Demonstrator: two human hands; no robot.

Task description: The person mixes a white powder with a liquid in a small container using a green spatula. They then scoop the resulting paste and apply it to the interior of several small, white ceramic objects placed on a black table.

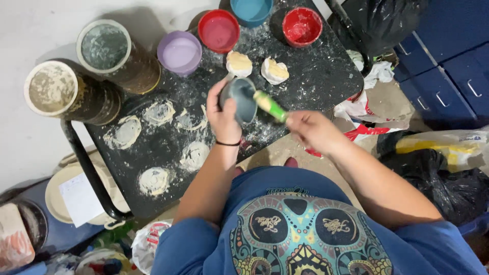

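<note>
Item: grey-blue cup, gripped by left hand over the black table's near edge; right hand closed on green-handled brush, coating the cup's inside; next stroke needs steady tilt.

Left hand wrapped round a small grey-blue cup, tilted on its side above the black tray table, a thin black band at the wrist. Right hand just right of the cup, gripping a green-handled brush with its pale tip inside the cup's mouth. Just beyond the cup, two cream lumps lying on the table. Further beyond, a purple tub, two red tubs and a blue tub. Left of the cup, pale dried rings on the table's surface, and two tall paint-crusted cans past them. Far right of the cup, black bags and blue drawers.
</note>
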